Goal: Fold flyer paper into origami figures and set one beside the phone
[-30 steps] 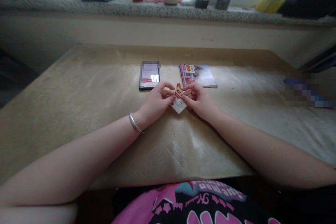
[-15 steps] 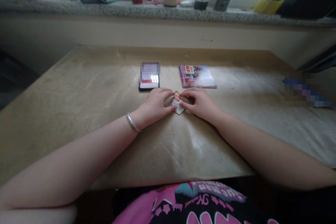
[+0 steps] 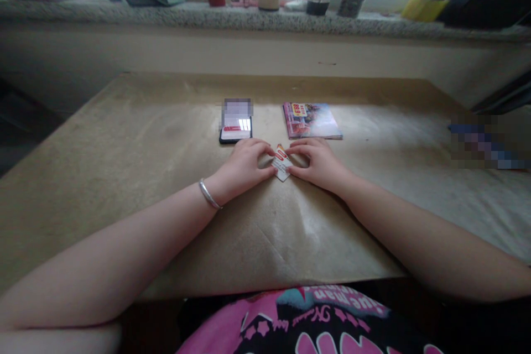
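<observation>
Right at the centre of the frame, the printed paper (image 3: 282,167) lies on the surface (image 3: 240,243), left hand (image 3: 248,161) and right hand (image 3: 319,162) each holding one side in a thumb-and-finger grip! Phone (image 3: 235,131) just up-left, glossy booklet (image 3: 317,121) up-right.
</observation>
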`<state>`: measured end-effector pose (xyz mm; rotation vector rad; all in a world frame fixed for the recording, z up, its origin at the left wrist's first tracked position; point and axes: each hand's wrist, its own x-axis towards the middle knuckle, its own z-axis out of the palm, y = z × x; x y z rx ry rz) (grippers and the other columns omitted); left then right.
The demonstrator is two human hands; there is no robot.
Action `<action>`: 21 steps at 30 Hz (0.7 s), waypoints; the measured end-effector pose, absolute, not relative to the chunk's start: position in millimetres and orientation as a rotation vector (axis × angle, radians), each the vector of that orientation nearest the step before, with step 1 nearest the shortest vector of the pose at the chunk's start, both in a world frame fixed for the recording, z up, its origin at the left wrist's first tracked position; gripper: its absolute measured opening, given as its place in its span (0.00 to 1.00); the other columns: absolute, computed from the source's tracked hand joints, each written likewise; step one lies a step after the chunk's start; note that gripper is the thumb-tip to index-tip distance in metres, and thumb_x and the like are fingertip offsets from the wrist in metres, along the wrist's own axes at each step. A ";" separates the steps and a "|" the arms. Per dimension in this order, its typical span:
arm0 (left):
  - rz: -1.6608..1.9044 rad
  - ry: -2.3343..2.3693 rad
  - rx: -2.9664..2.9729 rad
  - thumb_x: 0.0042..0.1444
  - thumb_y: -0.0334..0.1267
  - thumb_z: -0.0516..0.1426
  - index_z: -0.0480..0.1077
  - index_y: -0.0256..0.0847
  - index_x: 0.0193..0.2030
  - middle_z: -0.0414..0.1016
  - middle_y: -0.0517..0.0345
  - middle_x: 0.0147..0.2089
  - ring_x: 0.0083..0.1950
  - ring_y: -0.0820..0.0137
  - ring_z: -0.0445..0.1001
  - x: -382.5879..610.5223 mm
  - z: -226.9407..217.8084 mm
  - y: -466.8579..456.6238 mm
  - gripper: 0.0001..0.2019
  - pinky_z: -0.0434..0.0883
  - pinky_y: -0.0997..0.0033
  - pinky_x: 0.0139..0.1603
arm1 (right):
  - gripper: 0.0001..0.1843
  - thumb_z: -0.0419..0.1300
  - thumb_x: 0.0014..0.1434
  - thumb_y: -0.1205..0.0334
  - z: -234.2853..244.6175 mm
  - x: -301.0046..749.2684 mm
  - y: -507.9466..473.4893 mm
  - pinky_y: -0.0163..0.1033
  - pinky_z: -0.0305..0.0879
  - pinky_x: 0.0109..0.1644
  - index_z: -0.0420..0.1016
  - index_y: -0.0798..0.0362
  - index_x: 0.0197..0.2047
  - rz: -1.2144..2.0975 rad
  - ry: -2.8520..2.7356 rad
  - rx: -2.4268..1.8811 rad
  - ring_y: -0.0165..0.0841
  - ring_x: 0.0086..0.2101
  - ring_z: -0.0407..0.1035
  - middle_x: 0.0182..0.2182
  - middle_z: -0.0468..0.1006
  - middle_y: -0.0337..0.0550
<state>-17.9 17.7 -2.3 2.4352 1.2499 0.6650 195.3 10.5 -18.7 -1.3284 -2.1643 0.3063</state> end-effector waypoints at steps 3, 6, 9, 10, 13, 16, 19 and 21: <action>0.649 1.263 2.476 0.53 0.43 0.62 0.75 0.37 0.47 0.73 0.47 0.52 0.55 0.57 0.68 -18.0 -3.8 18.2 0.17 0.63 0.56 0.60 | 0.19 0.66 0.51 0.55 -20.4 194.2 10.1 0.52 0.60 0.58 0.80 0.52 0.46 0.283 -2.164 -1.338 0.45 0.50 0.66 0.48 0.77 0.49; 0.652 1.224 2.496 0.54 0.43 0.61 0.74 0.37 0.49 0.74 0.47 0.52 0.55 0.59 0.69 -18.3 -3.2 17.9 0.18 0.64 0.57 0.59 | 0.21 0.65 0.52 0.54 -19.8 193.9 9.8 0.52 0.60 0.57 0.79 0.52 0.48 0.262 -2.185 -1.318 0.45 0.50 0.66 0.48 0.77 0.50; 0.663 1.181 2.508 0.55 0.41 0.61 0.74 0.38 0.49 0.75 0.49 0.51 0.53 0.61 0.71 -18.0 -0.6 15.9 0.16 0.66 0.59 0.58 | 0.22 0.65 0.52 0.54 -17.5 193.7 9.0 0.51 0.61 0.57 0.77 0.54 0.49 0.263 -2.206 -1.295 0.45 0.50 0.67 0.49 0.77 0.50; 0.677 1.173 2.514 0.55 0.40 0.61 0.74 0.38 0.49 0.75 0.49 0.51 0.53 0.62 0.71 -17.9 0.3 14.9 0.15 0.66 0.60 0.57 | 0.22 0.66 0.51 0.54 -16.7 193.5 8.6 0.51 0.61 0.57 0.77 0.54 0.49 0.260 -2.205 -1.292 0.45 0.50 0.67 0.48 0.77 0.50; 0.733 1.175 2.533 0.56 0.37 0.59 0.73 0.39 0.49 0.75 0.51 0.51 0.51 0.64 0.72 -17.7 2.1 12.4 0.14 0.68 0.62 0.56 | 0.23 0.67 0.50 0.56 -15.2 193.0 7.4 0.51 0.61 0.56 0.75 0.54 0.49 0.256 -2.193 -1.283 0.45 0.50 0.67 0.47 0.77 0.50; 0.759 1.166 2.510 0.57 0.36 0.58 0.72 0.40 0.49 0.75 0.52 0.49 0.50 0.65 0.72 -18.0 1.5 12.7 0.13 0.68 0.62 0.55 | 0.23 0.67 0.49 0.58 -16.0 193.1 7.3 0.51 0.61 0.56 0.73 0.52 0.49 0.268 -2.161 -1.274 0.45 0.50 0.66 0.48 0.76 0.49; 0.777 1.080 2.468 0.55 0.34 0.60 0.74 0.39 0.44 0.75 0.53 0.48 0.50 0.66 0.72 -18.8 -1.3 15.9 0.09 0.69 0.63 0.55 | 0.17 0.67 0.49 0.61 -18.7 194.0 8.9 0.50 0.62 0.55 0.74 0.51 0.44 0.271 -2.135 -1.232 0.43 0.49 0.67 0.46 0.77 0.48; 0.774 1.025 2.466 0.54 0.33 0.61 0.75 0.38 0.40 0.75 0.53 0.48 0.50 0.67 0.72 -19.3 -3.7 18.5 0.06 0.69 0.64 0.55 | 0.10 0.67 0.50 0.62 -20.7 194.9 10.7 0.49 0.62 0.54 0.74 0.51 0.37 0.269 -2.145 -1.175 0.42 0.47 0.68 0.43 0.77 0.47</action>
